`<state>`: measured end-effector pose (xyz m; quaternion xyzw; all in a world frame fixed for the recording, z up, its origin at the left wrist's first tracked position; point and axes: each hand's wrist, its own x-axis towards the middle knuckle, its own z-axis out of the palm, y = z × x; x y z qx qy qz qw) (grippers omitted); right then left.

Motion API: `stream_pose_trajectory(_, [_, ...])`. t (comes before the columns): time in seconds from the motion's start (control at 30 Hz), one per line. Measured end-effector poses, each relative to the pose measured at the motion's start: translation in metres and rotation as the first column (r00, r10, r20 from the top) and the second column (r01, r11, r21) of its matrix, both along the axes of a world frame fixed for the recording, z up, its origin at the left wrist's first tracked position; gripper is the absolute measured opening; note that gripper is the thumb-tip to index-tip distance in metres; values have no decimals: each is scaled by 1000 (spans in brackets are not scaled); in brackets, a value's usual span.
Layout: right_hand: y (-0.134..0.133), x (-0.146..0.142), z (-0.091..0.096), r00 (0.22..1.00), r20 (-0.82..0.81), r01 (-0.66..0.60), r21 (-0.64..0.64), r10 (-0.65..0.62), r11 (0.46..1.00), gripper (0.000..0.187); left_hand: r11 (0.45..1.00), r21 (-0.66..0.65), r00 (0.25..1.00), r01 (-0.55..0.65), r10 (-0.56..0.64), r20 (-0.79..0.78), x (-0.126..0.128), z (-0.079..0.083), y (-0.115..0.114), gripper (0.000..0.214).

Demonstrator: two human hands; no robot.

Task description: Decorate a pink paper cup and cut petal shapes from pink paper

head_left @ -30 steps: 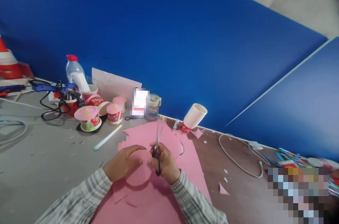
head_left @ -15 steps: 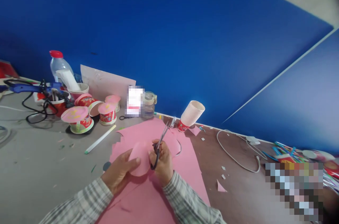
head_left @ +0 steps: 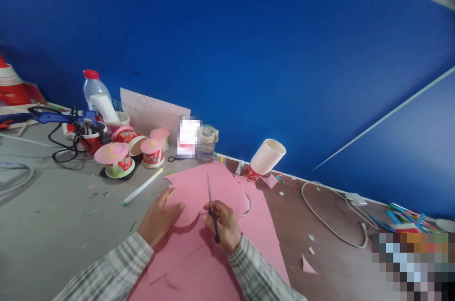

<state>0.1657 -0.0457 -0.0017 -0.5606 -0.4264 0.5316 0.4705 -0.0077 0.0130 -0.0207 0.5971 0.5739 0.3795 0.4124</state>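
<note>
My left hand (head_left: 161, 218) pinches a rounded pink paper piece (head_left: 186, 204) by its left side, thumb on top. In my right hand (head_left: 225, 226) is a pair of dark-handled scissors (head_left: 214, 218), its blades pointing away from me. The scissors are just right of the rounded piece, apart from its edge. Beneath both hands lie large pink paper sheets (head_left: 254, 230) with cut, uneven edges.
Decorated paper cups (head_left: 152, 156) with pink tops and a marker (head_left: 142, 187) stand or lie on the left. A tilted stack of paper cups (head_left: 268, 156) leans near the blue partition (head_left: 227, 54). A white cable (head_left: 330, 234) and paper scraps (head_left: 308, 265) lie on the right.
The scissors have moved away from the paper piece to the right and turned more upright. The paper piece has shifted and tilted in my left hand. The whole view has swung slightly left.
</note>
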Motion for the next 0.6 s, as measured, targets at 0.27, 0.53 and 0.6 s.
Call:
stream_pose_trajectory(0.27, [2,4,-8,991,33,-123,-92,126,988,27,999,-24,996,-24,26,85,-8,-7,5,59])
stream_pose_trajectory(0.53, [1,4,-5,984,36,-168,-114,173,979,30,1000,-27,1000,-6,7,27,-8,-1,4,52])
stream_pose_trajectory(0.6, [0,3,-2,983,32,-173,-114,178,978,31,1000,-26,1000,-5,5,18,-8,0,4,52])
